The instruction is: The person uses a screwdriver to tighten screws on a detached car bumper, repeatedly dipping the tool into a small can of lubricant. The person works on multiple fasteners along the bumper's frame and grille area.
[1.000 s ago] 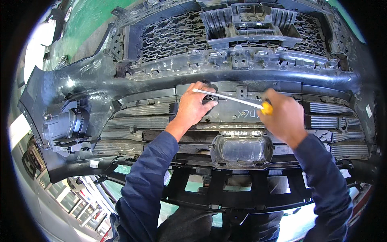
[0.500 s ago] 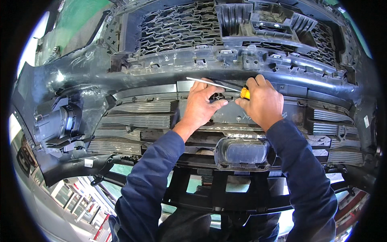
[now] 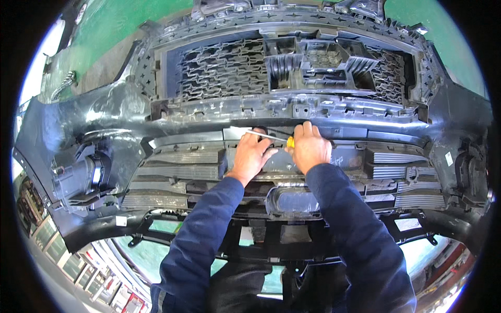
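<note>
My left hand (image 3: 250,156) is bent at the panel (image 3: 276,164) across the middle of a black plastic bumper (image 3: 94,117), its fingers curled by a small dark fitting I cannot make out clearly. My right hand (image 3: 309,148) is closed on a yellow-handled screwdriver (image 3: 290,142). Its long metal shaft reaches leftward over the fingers of my left hand; the tip lies near the upper edge of that panel, and I cannot tell what it touches.
A honeycomb grille (image 3: 219,68) with a moulded bracket (image 3: 323,68) forms the bumper's upper part. Ribbed slats (image 3: 162,172) flank the panel, and side housings (image 3: 78,177) sit at both ends. Green floor (image 3: 107,26) shows beyond the bumper.
My right hand with the screwdriver has moved inward, close beside my left hand, and the shaft lies more level. The camera's view has shifted, showing more of the bumper's top and right end.
</note>
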`<state>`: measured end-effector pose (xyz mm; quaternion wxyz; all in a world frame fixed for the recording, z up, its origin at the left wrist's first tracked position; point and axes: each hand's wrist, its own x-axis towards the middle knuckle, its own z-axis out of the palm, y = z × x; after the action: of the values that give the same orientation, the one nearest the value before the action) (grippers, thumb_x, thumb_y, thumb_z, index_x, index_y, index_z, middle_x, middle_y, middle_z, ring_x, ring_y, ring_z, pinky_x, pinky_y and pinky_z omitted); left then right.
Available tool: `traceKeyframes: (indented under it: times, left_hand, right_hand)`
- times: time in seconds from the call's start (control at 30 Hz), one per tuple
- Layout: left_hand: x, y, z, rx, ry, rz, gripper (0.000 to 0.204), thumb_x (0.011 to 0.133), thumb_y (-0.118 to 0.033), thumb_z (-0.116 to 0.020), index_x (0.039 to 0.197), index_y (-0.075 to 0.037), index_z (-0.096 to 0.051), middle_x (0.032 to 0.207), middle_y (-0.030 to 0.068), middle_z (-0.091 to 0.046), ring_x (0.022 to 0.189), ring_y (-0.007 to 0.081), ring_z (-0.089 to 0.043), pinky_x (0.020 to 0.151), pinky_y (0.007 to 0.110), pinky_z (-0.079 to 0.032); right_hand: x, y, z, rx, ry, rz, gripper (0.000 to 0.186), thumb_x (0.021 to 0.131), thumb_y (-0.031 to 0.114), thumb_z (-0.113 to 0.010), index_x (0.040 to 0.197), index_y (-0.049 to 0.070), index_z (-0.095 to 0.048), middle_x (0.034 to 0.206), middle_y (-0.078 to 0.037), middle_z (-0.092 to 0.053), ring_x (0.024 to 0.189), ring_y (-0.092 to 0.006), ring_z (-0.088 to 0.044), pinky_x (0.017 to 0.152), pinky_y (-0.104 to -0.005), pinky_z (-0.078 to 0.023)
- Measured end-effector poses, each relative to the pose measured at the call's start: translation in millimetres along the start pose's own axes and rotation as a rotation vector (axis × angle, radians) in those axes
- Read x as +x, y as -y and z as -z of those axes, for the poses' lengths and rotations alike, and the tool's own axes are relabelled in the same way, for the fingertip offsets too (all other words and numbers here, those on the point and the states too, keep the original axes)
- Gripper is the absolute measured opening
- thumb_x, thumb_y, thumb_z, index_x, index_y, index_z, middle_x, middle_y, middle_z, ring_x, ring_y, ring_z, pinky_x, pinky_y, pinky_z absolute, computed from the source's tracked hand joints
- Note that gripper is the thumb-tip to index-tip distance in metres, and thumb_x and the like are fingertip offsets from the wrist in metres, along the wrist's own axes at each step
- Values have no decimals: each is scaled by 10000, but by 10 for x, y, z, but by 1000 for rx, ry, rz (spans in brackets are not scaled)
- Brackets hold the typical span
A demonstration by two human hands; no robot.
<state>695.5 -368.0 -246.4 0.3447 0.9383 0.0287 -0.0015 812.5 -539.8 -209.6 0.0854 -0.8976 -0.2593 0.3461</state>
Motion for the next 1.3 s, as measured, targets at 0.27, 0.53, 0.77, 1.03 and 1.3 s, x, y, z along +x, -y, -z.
traceKeyframes:
  times: [0.27, 0.53, 0.77, 1.03, 1.3]
  left_hand:
    - [263, -151, 84, 79, 175, 49, 357, 792, -280, -850, 1066, -80, -741, 1089, 147, -650, 1048, 379, -637, 881, 504, -532]
    - [17, -400, -99, 152, 129, 99, 344, 813, -306, -843, 1069, -96, -750, 1047, 85, -635, 1022, 326, -621, 864, 455, -519]
    - [-58, -960, -370, 148, 72, -32, 634, 830, -373, -840, 1367, -97, -647, 1286, 119, -650, 1185, 338, -616, 1012, 471, -497]
    - [630, -891, -832, -43, 199, 35, 367, 780, -268, -878, 1111, -126, -811, 1121, 91, -662, 1053, 314, -620, 910, 433, -522]
    - [521, -813, -990, 22, 125, -113, 351, 755, -272, -873, 1062, -111, -815, 1119, 68, -647, 1074, 301, -597, 933, 442, -482]
  right_hand:
    - [60, -92, 257, -72, -35, 2, 489, 793, 371, -870, 1089, 69, -625, 1102, -92, -643, 1045, -292, -701, 738, -460, -622]
    - [-762, -1512, 875, 179, -398, 367, 270, 883, 283, -805, 1079, 117, -722, 953, -85, -719, 845, -315, -725, 706, -434, -579]
    - [-1015, -1961, 526, -100, -238, 185, 303, 847, 335, -820, 1068, 146, -736, 992, -50, -684, 947, -307, -716, 778, -457, -585]
    - [-342, -1917, 398, -129, -133, 292, 474, 766, 451, -865, 1024, 112, -658, 986, -47, -659, 1009, -272, -685, 769, -452, -570]
    - [-293, -1978, 74, -141, -199, 386, 509, 779, 487, -845, 1014, 98, -615, 952, -45, -653, 973, -254, -682, 738, -427, -558]
